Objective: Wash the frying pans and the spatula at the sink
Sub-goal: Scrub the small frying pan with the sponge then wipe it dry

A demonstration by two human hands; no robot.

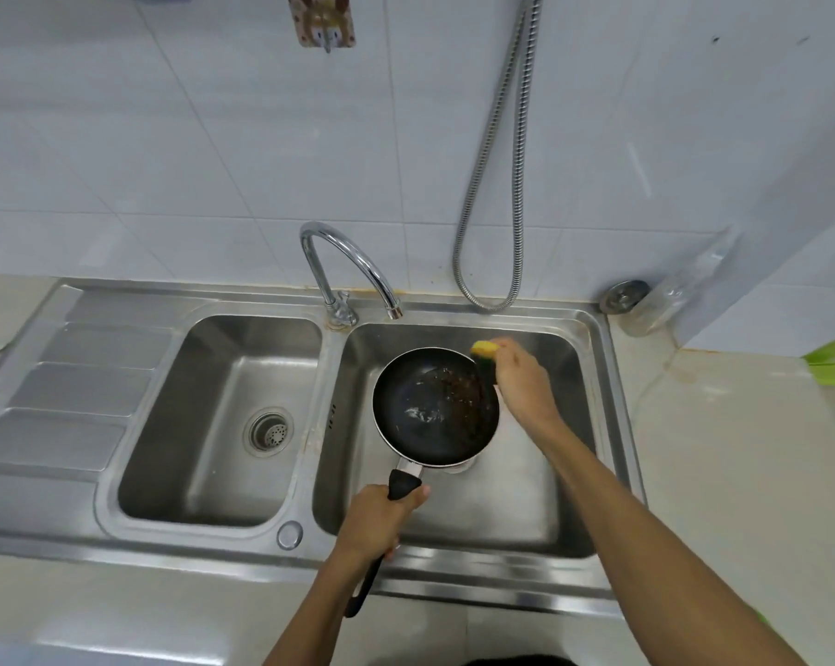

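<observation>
Fingers (419, 493) of the left hand (374, 519) clench the handle (403, 483) of the round black frying pan (435, 406), steadying it over the steel sink (526, 511) while the right hand (521, 377) apparently grips a yellow-green sponge (484, 350) at its far rim.

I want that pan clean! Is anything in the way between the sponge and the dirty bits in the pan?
Nothing visible is. The right hand holds the sponge at the far rim of the pan, right beside the brown bits; the left hand grips the handle.

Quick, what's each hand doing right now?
Left hand: fingers curled round the frying pan handle, holding it over the sink.
Right hand: gripping the sponge at the pan's rim.
</observation>
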